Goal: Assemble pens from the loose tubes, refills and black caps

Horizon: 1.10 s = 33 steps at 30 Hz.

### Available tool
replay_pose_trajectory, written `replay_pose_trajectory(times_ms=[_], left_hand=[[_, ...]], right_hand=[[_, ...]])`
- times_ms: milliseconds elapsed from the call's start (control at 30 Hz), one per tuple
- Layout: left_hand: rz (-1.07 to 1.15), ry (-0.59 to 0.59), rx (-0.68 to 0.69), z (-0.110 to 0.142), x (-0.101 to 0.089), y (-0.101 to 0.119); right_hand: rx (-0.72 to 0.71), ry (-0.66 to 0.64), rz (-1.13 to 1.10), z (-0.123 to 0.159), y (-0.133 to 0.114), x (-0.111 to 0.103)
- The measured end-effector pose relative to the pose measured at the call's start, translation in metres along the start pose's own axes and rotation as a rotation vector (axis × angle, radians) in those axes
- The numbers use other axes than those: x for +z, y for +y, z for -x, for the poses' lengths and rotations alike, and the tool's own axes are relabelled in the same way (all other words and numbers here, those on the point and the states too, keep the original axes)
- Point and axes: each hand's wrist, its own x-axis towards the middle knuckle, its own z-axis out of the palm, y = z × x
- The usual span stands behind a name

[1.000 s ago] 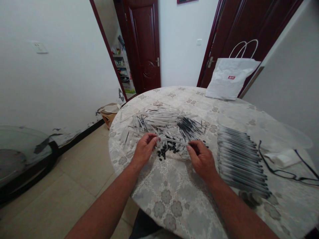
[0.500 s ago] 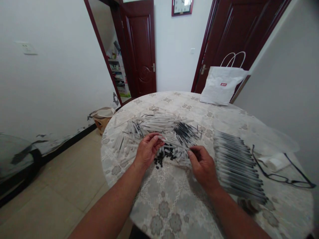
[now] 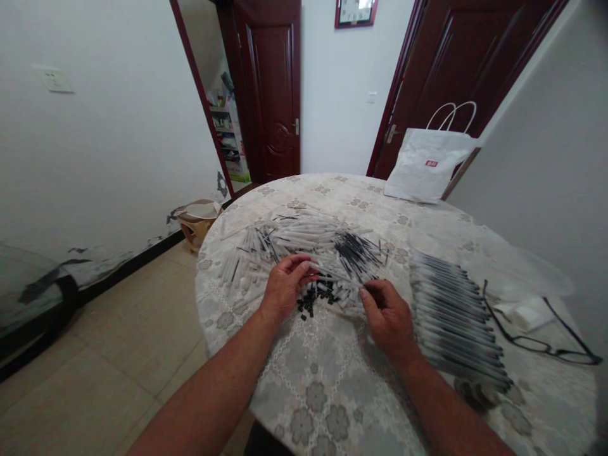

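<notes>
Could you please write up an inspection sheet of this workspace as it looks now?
Surface: round table under a patterned cloth.
Job's things: slim pale tube between the hands; loose pale tubes, dark thin rods and small black pieces beyond them; a row of pen-like sticks to the right.
Clutter: white paper bag at the far edge; glasses at the right.
Grippers: left hand and right hand, bare, each pinching one end of the tube.
Cables: nothing seen.
Surroundings: two dark red doors, wall clock, stool-like item by the wall, peeling paint low down.
</notes>
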Motion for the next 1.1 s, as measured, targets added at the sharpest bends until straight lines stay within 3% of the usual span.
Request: replay_pose_trajectory(times_ms=[333, 433, 533, 700, 800, 900, 1100], left_hand=[[-0.039, -0.004, -0.040, -0.001, -0.001, 0.001], [-0.077, 0.002, -0.047, 0.000, -0.001, 0.002], [-0.120, 0.001, -0.047, -0.002, -0.003, 0.003], [-0.182, 0.004, -0.049, -0.006, -0.005, 0.000], [-0.181, 0.001, -0.045, -0.005, -0.002, -0.001], [-0.148, 0.029, -0.030, -0.004, 0.001, 0.000], [-0.100, 0.034, -0.053, 0.001, 0.005, 0.000]], right_hand=[[-0.257, -0.085, 0.162, -0.003, -0.004, -0.002], [-0.187, -0.086, 0.149, -0.001, -0.010, -0.003], [-0.025, -0.126, 0.044, -0.001, -0.017, -0.001], [0.391, -0.168, -0.436, -0.008, -0.024, 0.005], [0.530, -0.157, -0.607, -0.013, -0.025, 0.008], [0.540, -0.154, -0.610, -0.013, -0.026, 0.011], [0.365, -0.136, -0.389, -0.004, -0.027, 0.010]])
